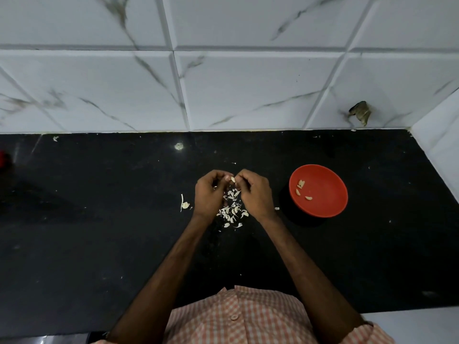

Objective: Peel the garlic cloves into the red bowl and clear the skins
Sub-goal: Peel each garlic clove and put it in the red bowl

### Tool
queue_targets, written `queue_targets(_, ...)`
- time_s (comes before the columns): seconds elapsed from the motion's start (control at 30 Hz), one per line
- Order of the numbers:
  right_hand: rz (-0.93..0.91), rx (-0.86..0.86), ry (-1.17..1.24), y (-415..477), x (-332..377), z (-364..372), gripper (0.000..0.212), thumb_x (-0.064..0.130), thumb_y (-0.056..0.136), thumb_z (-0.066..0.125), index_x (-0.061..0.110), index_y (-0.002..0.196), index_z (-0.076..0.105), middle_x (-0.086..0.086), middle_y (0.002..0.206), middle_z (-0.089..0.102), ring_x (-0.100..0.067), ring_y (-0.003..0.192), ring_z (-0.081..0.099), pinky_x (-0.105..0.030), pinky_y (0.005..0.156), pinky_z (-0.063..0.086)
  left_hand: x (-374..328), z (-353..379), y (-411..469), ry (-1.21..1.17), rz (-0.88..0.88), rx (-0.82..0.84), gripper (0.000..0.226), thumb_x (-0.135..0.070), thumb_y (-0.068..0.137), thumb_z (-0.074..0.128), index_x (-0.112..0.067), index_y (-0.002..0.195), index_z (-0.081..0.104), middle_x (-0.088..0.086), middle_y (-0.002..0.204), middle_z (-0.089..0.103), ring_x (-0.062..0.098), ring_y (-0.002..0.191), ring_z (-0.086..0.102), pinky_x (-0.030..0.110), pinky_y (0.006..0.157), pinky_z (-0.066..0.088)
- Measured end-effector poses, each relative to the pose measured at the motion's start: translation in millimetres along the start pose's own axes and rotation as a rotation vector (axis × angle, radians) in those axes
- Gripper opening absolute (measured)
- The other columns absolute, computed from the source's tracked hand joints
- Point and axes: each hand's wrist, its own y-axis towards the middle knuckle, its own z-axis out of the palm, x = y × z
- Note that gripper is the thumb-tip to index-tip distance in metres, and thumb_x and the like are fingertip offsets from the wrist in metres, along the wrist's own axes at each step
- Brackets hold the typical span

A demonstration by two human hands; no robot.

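Note:
My left hand [208, 194] and my right hand [255, 194] meet over the black counter, and their fingertips pinch one pale garlic clove [233, 179] between them. Below the hands lies a heap of white garlic skins [231, 211]. To the right stands the red bowl [323, 204] with several peeled cloves [301, 187] in its left half. A garlic stem piece with skin [184, 204] lies just left of my left hand.
The black counter [99, 219] ends at a white marble-tiled wall behind and a side wall at the right. Small skin flecks are scattered over it. A red object [3, 158] shows at the far left edge. A dark lump [361, 111] sticks to the wall.

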Motion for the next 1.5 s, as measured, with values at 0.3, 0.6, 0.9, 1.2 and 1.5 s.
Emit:
queue_targets(0.3, 0.028, -0.008, -0.017, 4.9, -19.3, -0.9, 0.033, -0.007, 0.09, 0.061, 0.011, 0.115, 0.072, -0.001, 0.102, 0.073, -0.012, 0.094, 0.069, -0.037, 0.082, 0.058, -2.6, 0.4, -1.5, -0.11, -0.076, -0.02, 0.01, -0.006, 0.097, 0.062, -0.012, 0.097, 0.071, -0.001, 0.072, 0.064, 0.01, 0.063, 0.058, 0.024, 0.04, 0.047)
queue_targets(0.6, -0.098, 0.015, -0.012, 0.6, -4.7, -5.9, 0.007, 0.011, 0.095, 0.066, 0.01, 0.101, 0.068, 0.002, 0.089, 0.072, -0.006, 0.08, 0.068, -0.025, 0.071, 0.057, 2.1, 0.7, 0.3, -0.1, -0.095, -0.067, 0.003, -0.015, 0.095, 0.068, -0.012, 0.095, 0.07, 0.019, 0.09, 0.071, 0.025, 0.072, 0.067, 0.031, 0.046, 0.054)
queue_targets(0.9, -0.166, 0.004, -0.117, 1.2, 2.2, -6.4, 0.008, 0.012, 0.091, 0.065, 0.009, 0.095, 0.07, 0.0, 0.081, 0.071, -0.009, 0.068, 0.065, -0.03, 0.064, 0.056, 3.6, 2.8, 0.0, 0.084, 0.027, -0.138, 0.009, -0.015, 0.091, 0.071, -0.011, 0.085, 0.068, 0.004, 0.079, 0.072, 0.019, 0.062, 0.066, 0.033, 0.047, 0.052)
queue_targets(1.2, -0.087, 0.054, -0.113, 4.8, 3.0, -6.9, 0.014, 0.014, 0.091, 0.066, 0.011, 0.08, 0.074, 0.005, 0.061, 0.064, -0.01, 0.052, 0.058, -0.026, 0.052, 0.049, 6.3, -2.5, 2.3, 0.215, 0.163, -0.069, 0.003, -0.009, 0.088, 0.073, -0.009, 0.087, 0.071, -0.005, 0.081, 0.071, 0.014, 0.077, 0.068, 0.049, 0.069, 0.059)
queue_targets(1.5, -0.075, 0.052, -0.045, 5.4, 3.4, -11.9, 0.01, 0.013, 0.089, 0.069, 0.009, 0.084, 0.076, 0.004, 0.068, 0.069, -0.009, 0.06, 0.065, -0.033, 0.059, 0.057, 7.3, -6.9, 2.8, 0.178, 0.114, -0.025, 0.006, -0.012, 0.09, 0.073, -0.018, 0.091, 0.071, -0.007, 0.086, 0.071, 0.024, 0.069, 0.069, 0.047, 0.057, 0.058)
